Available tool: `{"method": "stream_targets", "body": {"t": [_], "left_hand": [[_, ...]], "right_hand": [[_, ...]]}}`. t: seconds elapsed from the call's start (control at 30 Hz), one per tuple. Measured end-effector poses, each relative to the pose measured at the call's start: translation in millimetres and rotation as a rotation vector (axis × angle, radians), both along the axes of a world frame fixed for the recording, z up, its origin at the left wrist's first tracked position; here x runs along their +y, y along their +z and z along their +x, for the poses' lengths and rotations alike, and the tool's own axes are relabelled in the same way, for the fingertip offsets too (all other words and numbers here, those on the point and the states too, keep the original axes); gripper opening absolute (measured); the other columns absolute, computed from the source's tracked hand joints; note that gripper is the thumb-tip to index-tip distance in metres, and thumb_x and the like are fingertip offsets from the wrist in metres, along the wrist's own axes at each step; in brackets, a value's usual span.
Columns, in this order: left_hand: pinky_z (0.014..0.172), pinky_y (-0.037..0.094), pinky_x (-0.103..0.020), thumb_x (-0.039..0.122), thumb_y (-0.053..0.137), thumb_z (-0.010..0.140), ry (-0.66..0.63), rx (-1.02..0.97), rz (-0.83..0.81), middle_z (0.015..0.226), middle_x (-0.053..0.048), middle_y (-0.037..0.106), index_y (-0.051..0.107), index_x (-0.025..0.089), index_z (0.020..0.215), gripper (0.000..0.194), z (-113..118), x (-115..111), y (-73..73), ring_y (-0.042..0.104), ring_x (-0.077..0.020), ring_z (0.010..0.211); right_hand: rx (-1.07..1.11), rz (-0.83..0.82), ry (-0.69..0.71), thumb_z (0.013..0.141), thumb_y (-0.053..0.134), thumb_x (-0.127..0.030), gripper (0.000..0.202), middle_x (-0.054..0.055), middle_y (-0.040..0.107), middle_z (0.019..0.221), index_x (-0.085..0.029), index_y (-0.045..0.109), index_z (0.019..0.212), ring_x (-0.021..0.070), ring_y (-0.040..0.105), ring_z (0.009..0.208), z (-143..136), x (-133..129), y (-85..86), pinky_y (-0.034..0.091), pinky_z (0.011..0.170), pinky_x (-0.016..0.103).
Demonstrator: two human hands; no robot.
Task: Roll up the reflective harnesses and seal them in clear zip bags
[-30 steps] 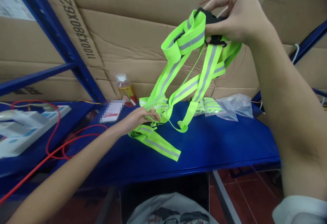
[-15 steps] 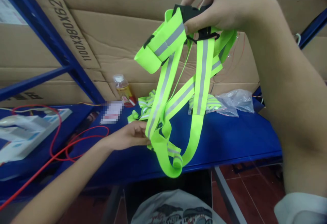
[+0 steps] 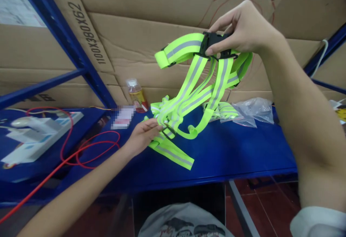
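Observation:
A neon yellow-green reflective harness (image 3: 193,75) with grey stripes hangs in front of me over the blue table. Above, my right hand (image 3: 238,31) is closed round its black plastic buckle (image 3: 216,44). Lower and to the left, my left hand (image 3: 144,134) pinches the straps beside a dark rectangular slider (image 3: 169,130). From there, one loose strap end (image 3: 175,155) stretches right across the table. More neon striped straps (image 3: 159,105) show just behind my left hand; whether they belong to the held harness I cannot tell.
On the blue table (image 3: 238,154) stand a drink bottle (image 3: 137,95), a blurred card (image 3: 123,117), clear plastic bags (image 3: 252,111) and a packed bundle of neon straps (image 3: 225,110). A white power strip (image 3: 45,141) and red cable (image 3: 65,161) lie left. Cardboard (image 3: 151,49) forms the back.
My right hand has come down in view with the buckle. My left hand has shifted its grip along the straps to the slider, and a loose strap end now extends right.

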State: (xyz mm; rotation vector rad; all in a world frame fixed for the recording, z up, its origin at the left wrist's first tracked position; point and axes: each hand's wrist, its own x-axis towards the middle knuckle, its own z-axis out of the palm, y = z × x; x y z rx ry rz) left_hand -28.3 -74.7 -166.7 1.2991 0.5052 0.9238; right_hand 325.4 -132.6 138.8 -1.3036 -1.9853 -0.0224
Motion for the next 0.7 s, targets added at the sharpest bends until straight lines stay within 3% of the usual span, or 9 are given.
{"method": "stream_targets", "body": {"t": [0.07, 0.2, 0.43, 0.6, 0.7], "left_hand": [[0.074, 0.062, -0.02, 0.038, 0.11, 0.082, 0.072, -0.125, -0.022, 0.104, -0.003, 0.088, 0.087, 0.021, 0.108, 0.038, -0.3, 5.4, -0.4, 0.078, -0.0142, 0.085], [0.087, 0.065, -0.025, 0.036, 0.11, 0.082, 0.121, -0.274, -0.036, 0.107, 0.0, 0.087, 0.075, 0.023, 0.108, 0.046, -1.8, 10.6, 1.6, 0.082, -0.017, 0.097], [0.111, 0.066, -0.049, 0.042, 0.1, 0.093, 0.106, -0.187, -0.105, 0.122, -0.002, 0.087, 0.061, 0.027, 0.12, 0.05, -2.7, 4.3, 3.7, 0.084, -0.0274, 0.12], [0.087, 0.063, -0.028, 0.031, 0.097, 0.091, 0.085, -0.189, -0.146, 0.103, 0.002, 0.08, 0.063, 0.027, 0.119, 0.044, -3.6, 3.5, 7.6, 0.078, -0.0179, 0.097], [0.083, 0.06, -0.027, 0.026, 0.099, 0.085, -0.003, -0.124, -0.139, 0.099, 0.0, 0.075, 0.071, 0.024, 0.117, 0.043, -6.4, 3.4, 9.7, 0.075, -0.0187, 0.095]], "right_hand": [[-0.012, -0.023, -0.034, 0.073, 0.11, -0.017, 0.035, -0.003, 0.083, 0.073, -0.02, 0.096, 0.105, 0.0098, 0.063, 0.058, 9.2, 2.4, -4.0, 0.05, 0.051, 0.023], [-0.023, -0.022, -0.063, 0.069, 0.112, -0.023, 0.035, -0.001, 0.087, 0.081, -0.022, 0.095, 0.1, 0.0126, 0.066, 0.065, 23.9, 9.5, -12.9, 0.057, 0.062, 0.028], [0.029, -0.018, -0.001, 0.066, 0.109, -0.027, 0.037, 0.002, 0.088, 0.085, -0.021, 0.095, 0.1, 0.0137, 0.068, 0.066, 23.7, 12.1, -19.4, 0.061, 0.064, 0.029], [0.039, -0.008, -0.018, 0.067, 0.109, -0.025, 0.037, 0.002, 0.088, 0.085, -0.021, 0.095, 0.1, 0.0143, 0.071, 0.067, 23.7, 11.3, -16.7, 0.063, 0.063, 0.029], [0.045, -0.01, -0.029, 0.067, 0.109, -0.024, 0.037, 0.003, 0.089, 0.086, -0.02, 0.095, 0.101, 0.0146, 0.073, 0.066, 28.4, 12.7, -16.2, 0.064, 0.061, 0.028]]}}
